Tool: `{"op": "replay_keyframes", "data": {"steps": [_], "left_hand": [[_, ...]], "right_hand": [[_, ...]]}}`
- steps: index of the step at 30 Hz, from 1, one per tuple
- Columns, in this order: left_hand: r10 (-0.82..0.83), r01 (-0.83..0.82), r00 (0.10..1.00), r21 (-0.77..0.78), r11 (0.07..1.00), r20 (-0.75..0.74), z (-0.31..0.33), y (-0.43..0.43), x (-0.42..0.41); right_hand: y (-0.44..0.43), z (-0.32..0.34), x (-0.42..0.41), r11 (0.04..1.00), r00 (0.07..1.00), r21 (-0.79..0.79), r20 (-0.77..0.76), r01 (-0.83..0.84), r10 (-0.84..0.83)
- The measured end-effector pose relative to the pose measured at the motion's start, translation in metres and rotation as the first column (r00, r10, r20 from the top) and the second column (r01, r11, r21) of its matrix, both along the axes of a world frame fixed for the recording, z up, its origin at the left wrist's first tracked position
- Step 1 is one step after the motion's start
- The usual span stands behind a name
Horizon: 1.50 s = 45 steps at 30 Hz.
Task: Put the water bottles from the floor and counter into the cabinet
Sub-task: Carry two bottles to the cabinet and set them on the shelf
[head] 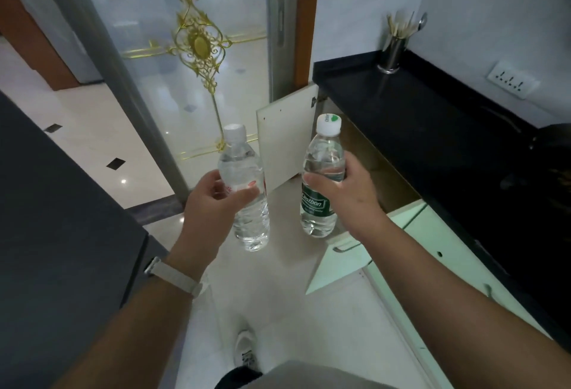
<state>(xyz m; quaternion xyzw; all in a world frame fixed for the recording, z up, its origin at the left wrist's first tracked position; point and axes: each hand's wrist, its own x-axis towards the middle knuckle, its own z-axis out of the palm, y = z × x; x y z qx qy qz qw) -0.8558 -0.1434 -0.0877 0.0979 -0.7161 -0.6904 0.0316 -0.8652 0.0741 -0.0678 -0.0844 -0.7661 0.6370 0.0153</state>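
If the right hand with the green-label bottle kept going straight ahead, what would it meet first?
Probably the open cabinet door or the cabinet opening beside it. The right hand and its green-label bottle point that way; depth is unclear from this single view.

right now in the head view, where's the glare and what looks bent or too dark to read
Head view: glare spots on the glossy floor and hazy reflections on the glass door; wide-angle bending of the door frame; the black counter goes murky towards the right edge; both bottles stay sharp.
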Motion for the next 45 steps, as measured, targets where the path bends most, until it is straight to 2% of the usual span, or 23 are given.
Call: {"op": "replay_keyframes", "data": {"steps": [5,11,24,31,45], "left_hand": [[-0.056,0.055,0.998,0.045,0.997,0.016,0.0,-0.041,-0.063],[-0.116,0.112,0.992,0.061,0.992,0.052,-0.012,-0.06,-0.128],[-0.253,0.275,0.948,-0.095,0.957,0.192,-0.043,0.021,-0.324],[-0.39,0.435,0.893,-0.209,0.876,0.224,-0.05,0.092,-0.411],[-0.649,0.706,0.708,-0.261,0.659,0.278,-0.072,0.182,-0.478]], "right_hand": [[-0.044,0.002,-0.046,0.998,0.998,0.001,-0.022,0.061,-0.061],[-0.052,-0.003,-0.095,0.992,0.992,0.017,-0.001,0.123,-0.123],[0.021,-0.073,-0.257,0.955,0.951,-0.053,0.117,0.292,-0.285],[0.081,-0.091,-0.317,0.908,0.905,-0.094,0.174,0.409,-0.389],[0.131,-0.113,-0.315,0.751,0.735,-0.032,0.24,0.659,-0.635]]}}
